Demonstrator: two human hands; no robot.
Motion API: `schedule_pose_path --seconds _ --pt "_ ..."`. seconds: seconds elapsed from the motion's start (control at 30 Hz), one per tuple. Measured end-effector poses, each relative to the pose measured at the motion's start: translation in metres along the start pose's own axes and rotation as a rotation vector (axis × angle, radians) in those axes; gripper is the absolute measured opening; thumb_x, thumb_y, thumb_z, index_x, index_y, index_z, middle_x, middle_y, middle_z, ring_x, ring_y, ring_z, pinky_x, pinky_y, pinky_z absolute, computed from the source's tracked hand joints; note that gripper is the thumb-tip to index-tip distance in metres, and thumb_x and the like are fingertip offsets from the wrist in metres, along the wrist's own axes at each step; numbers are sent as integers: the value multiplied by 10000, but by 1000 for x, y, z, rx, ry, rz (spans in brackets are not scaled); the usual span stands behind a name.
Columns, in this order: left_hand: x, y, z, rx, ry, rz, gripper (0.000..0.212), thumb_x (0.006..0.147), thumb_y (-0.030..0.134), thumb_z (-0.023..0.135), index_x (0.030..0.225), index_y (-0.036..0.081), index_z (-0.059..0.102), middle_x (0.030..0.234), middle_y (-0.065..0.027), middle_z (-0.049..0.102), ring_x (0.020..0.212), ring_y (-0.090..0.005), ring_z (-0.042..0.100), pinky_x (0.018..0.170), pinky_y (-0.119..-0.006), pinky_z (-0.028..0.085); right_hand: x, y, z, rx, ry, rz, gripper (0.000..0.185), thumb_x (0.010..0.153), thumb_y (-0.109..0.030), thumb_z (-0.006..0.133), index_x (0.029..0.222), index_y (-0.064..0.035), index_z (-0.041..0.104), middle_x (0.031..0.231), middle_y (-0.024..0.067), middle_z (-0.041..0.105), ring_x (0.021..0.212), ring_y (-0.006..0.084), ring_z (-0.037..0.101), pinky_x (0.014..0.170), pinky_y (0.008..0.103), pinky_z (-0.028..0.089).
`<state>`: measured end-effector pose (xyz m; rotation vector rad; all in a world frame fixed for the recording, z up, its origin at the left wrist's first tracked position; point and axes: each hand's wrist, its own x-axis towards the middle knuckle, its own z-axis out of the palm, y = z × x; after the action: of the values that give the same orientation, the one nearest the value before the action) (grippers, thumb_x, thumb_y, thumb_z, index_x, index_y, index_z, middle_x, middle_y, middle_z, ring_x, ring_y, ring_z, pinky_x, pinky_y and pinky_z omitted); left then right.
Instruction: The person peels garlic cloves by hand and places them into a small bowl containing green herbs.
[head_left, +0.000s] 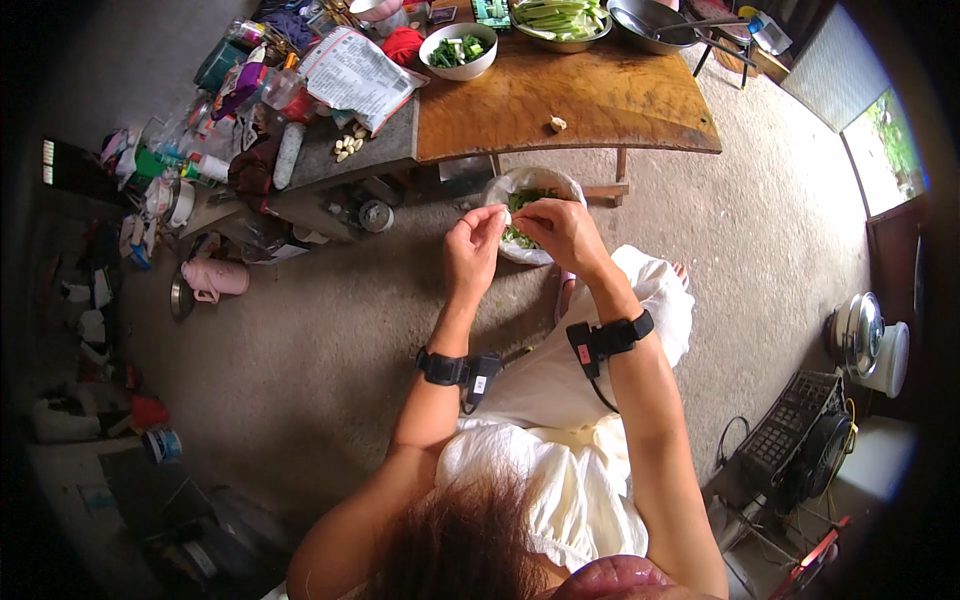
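A small white garlic clove (508, 217) is pinched between the thumb and fingertips of my left hand (474, 247). My right hand (564, 231) meets it from the other side, its bent fingers pinching at the clove's edge. Both hands are above a waste bin lined with a pale plastic bag (525, 259), which has green vegetable scraps (523, 238) inside. Several peeled garlic cloves (349, 144) lie on the grey counter. Part of a garlic bulb (558, 123) sits near the front edge of the wooden table (592, 90).
Along the table's back stand a bowl of chopped greens (459, 52), a metal bowl of sliced green vegetable (562, 22) and a wok (652, 30). A stone pestle (289, 155) and a printed plastic bag (360, 75) crowd the counter. On the floor is a pink thermos jug (217, 278).
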<state>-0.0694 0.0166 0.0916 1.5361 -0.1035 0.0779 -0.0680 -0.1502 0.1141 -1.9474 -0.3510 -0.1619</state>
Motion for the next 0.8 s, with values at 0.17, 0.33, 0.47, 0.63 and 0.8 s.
schedule_pose_path --seconds 0.17,0.33,0.47,0.63,0.8 --pt "1 -6 -1 4 -1 -32 220 918 149 625 1056 -22 638 954 -31 652 824 -79 599 754 -219 504 -1 -5 -1 -153 33 -71 131 814 -151 615 829 -31 666 789 171 644 740 369 616 629 415 486" --pt "2 -10 0 -9 -3 -54 225 914 155 630 1049 -25 637 962 -35 652 834 -85 606 761 -226 513 -1 -4 -3 -187 -13 -54 141 823 -149 626 855 -16 659 815 170 643 755 352 624 650 392 492" --pt "2 -9 -1 -73 -11 -83 221 921 146 616 1066 -19 634 979 -42 656 835 -91 617 763 -233 521 -1 1 0 -103 -11 -10 149 829 -135 635 876 5 654 808 169 643 725 315 635 648 358 495" --pt "0 -4 -2 -64 -22 -126 220 932 147 598 1082 -9 634 989 -39 658 825 -88 618 764 -229 518 1 5 3 -28 33 45 167 820 -181 630 862 -27 683 820 184 654 757 361 635 652 397 499" --pt "0 -4 -4 -49 -42 -147 223 942 158 584 1089 -1 636 988 -32 656 828 -81 612 774 -227 514 2 8 4 13 50 59 176 813 -176 637 874 -17 683 813 182 657 738 345 644 650 383 504"
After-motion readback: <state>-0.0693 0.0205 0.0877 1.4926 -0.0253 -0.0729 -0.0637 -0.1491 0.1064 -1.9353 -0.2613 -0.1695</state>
